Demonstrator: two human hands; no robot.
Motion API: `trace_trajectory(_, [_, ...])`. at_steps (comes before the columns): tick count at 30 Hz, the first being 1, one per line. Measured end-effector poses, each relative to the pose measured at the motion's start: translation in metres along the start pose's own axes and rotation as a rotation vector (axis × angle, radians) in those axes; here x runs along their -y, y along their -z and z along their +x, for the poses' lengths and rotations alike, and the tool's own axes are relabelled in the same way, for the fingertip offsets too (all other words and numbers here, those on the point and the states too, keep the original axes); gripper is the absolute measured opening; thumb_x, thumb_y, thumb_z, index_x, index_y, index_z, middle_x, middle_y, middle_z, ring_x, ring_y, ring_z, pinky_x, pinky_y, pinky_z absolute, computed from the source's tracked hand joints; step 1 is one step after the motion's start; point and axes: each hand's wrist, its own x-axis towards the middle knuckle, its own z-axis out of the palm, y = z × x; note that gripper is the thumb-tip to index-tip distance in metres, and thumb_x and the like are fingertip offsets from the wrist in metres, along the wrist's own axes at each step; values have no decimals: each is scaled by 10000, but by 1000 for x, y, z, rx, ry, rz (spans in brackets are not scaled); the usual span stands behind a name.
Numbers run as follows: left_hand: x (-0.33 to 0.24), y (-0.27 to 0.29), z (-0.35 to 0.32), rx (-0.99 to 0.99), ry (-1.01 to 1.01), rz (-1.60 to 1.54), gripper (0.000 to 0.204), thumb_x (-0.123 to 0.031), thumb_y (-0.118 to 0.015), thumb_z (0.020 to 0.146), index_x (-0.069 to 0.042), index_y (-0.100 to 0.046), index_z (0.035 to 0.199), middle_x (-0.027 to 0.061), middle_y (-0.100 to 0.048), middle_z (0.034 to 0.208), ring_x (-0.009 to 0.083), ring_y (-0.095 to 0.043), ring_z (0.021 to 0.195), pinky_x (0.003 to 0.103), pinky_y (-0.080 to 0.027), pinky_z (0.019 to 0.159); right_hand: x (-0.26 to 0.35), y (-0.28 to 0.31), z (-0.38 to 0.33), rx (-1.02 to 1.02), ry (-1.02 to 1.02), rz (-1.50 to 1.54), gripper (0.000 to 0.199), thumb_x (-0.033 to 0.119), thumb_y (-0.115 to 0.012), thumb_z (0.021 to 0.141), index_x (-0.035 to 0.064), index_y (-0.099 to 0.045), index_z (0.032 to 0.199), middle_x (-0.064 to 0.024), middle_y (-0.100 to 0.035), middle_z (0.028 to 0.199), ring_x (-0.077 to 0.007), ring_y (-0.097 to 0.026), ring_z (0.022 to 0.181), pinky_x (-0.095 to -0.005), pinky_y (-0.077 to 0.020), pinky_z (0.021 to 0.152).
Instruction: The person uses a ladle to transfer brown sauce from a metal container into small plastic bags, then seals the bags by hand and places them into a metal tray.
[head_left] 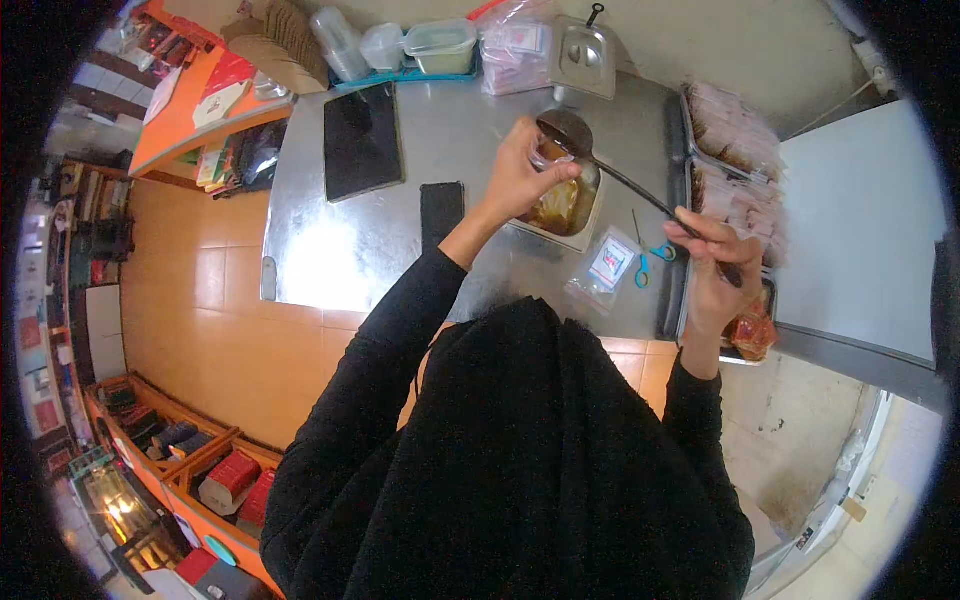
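Observation:
My left hand (527, 172) is closed round a small clear plastic container (549, 153) with brown liquid in it; whether it is a bag or a cup I cannot tell. Right at its rim is the dark bowl of a ladle (566, 130), partly covering it. The ladle's long handle slants down to the right into my right hand (715, 262), whose fingers grip its end. Below the container is a square metal pan (590, 228) of brown liquid with something yellowish in it. Part of the pan is hidden by my left hand.
Scissors (643, 270) and a labelled plastic bag (608, 262) lie right of the pan. Trays of filled bags (735, 130) line the steel table's (300, 240) right edge. A tablet (362, 142), a phone (442, 212), plastic tubs (441, 45) and a metal lid (583, 58) are also there.

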Motion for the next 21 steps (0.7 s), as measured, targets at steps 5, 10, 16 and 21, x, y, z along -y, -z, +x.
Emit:
trace_trajectory(5, [-7,3,-1,32,61,50,499,-341,-706,612,9,-492,895,95,-482,789,198,-484,737,290,-393,649,-12,-3,2,-220,-129,61,146,10,-517,779,18,-371,779,-268,-537,897,-295,-595,699,-340,-514,619])
trace_trajectory(10, [-4,7,0,35,259,-213,464,-244,-692,658,-2,-479,992,81,-522,908,145,-501,819,271,-410,690,-32,1,3,-434,-335,320,112,47,-515,789,27,-405,802,-246,-541,905,-277,-593,712,-320,-516,615])
trace_trajectory(16, [10,51,25,90,477,-540,563,-315,-651,688,-30,-406,1108,24,-501,835,111,-489,742,260,-419,689,-59,18,3,-531,-345,379,118,57,-526,786,13,-425,828,-242,-540,906,-269,-593,726,-306,-513,632])
trace_trajectory(21, [-29,74,48,271,380,-1113,723,-447,-651,641,-25,-352,1147,-24,-458,809,115,-467,765,272,-425,715,-104,8,-28,-287,-559,-82,130,61,-553,769,-4,-440,774,-185,-576,834,-217,-596,723,-292,-499,636])
